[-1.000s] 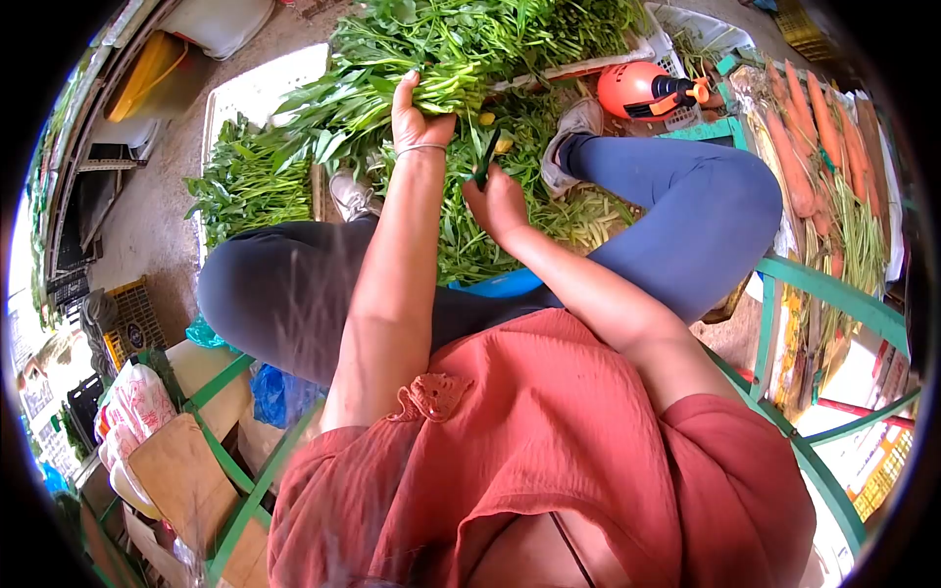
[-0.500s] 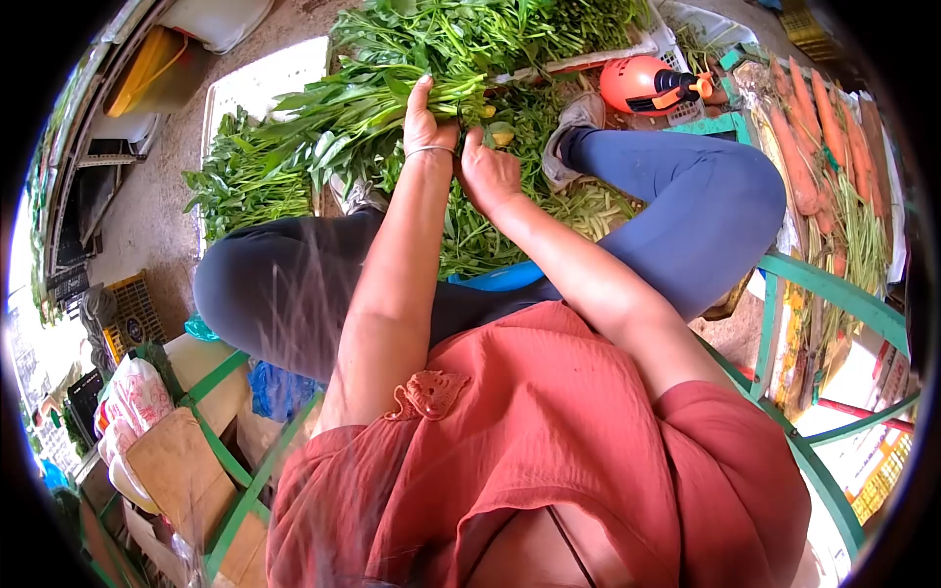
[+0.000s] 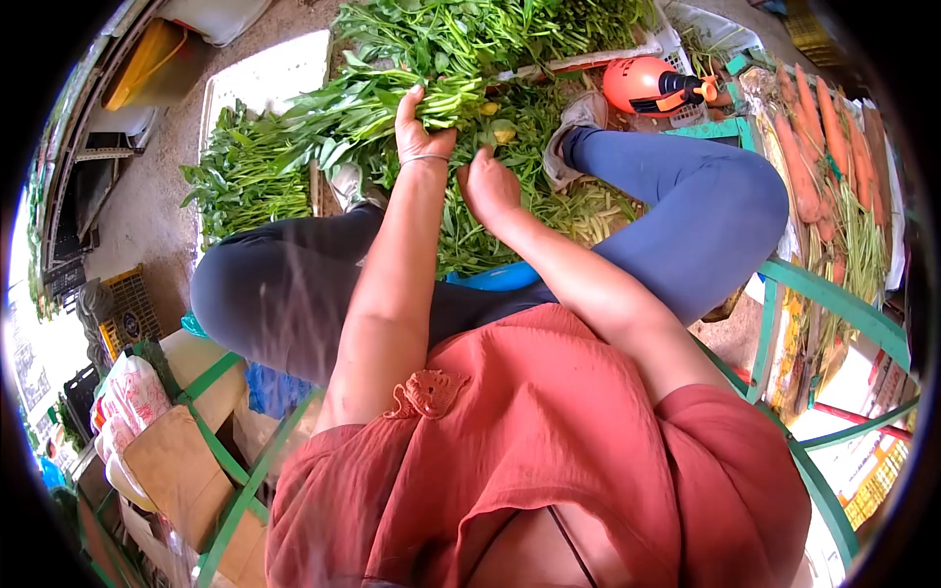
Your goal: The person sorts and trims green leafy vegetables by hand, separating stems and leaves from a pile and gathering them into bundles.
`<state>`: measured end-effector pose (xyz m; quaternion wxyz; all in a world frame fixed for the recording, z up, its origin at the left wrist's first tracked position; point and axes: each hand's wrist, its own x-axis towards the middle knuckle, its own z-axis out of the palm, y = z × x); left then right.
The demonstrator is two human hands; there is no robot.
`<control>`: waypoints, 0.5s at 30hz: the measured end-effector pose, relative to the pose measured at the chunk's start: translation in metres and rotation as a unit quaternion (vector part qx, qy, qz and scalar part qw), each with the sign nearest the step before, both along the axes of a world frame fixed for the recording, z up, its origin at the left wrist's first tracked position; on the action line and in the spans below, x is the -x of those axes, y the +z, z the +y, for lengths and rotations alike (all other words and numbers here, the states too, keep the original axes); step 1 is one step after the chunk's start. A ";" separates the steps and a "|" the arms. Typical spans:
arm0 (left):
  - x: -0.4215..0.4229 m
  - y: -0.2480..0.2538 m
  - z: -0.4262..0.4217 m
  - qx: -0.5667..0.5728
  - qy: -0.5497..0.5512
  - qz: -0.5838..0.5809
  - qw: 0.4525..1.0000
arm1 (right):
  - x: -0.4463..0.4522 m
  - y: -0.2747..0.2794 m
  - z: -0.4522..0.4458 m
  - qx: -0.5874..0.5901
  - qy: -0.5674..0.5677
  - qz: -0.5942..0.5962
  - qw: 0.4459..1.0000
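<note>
My left hand [image 3: 423, 132], with a bracelet at the wrist, is closed around a bunch of long-stemmed leafy greens [image 3: 377, 110]. The stems point right and the leaves spread left. Just right of and below it is my right hand [image 3: 489, 186], apart from the bunch. Its fingers are curled, and I cannot make out whether something is in them. Beneath both hands lies a heap of loose greens [image 3: 470, 245] with a few yellow leaves [image 3: 503, 131]. Beyond them rises a large pile of greens [image 3: 500, 39]. More leafy bunches [image 3: 257, 191] rest on a white tray [image 3: 284, 69] at left.
An orange spray bottle [image 3: 639, 86] stands beyond my right knee. Carrots [image 3: 828, 137] lie on a stand at right, beside a green metal frame [image 3: 843, 302]. Something blue [image 3: 498, 277] sits between my legs. A yellow crate [image 3: 132, 306] and bags are at left.
My right hand has drawn down and away from the stems, opening a gap between the hands. My left hand has shifted slightly down and left with the greens.
</note>
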<state>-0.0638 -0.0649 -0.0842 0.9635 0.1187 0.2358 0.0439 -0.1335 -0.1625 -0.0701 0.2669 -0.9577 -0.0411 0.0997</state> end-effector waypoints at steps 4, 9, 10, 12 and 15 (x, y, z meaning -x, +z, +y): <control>0.003 -0.002 0.005 -0.002 -0.062 -0.049 0.997 | -0.009 0.024 0.005 0.011 0.043 -0.007 0.999; 0.008 -0.004 0.004 -0.011 -0.045 -0.048 0.998 | -0.016 -0.001 0.009 0.017 -0.029 0.028 0.999; 0.007 -0.005 0.004 -0.008 -0.036 -0.052 0.998 | -0.018 -0.012 0.009 0.003 -0.050 0.077 0.996; 0.007 -0.001 0.005 0.032 -0.028 -0.072 0.996 | -0.014 -0.023 -0.009 -0.013 -0.063 0.190 0.980; 0.012 0.006 0.007 -0.008 -0.044 -0.081 0.996 | -0.004 -0.015 -0.015 0.006 -0.063 0.161 0.985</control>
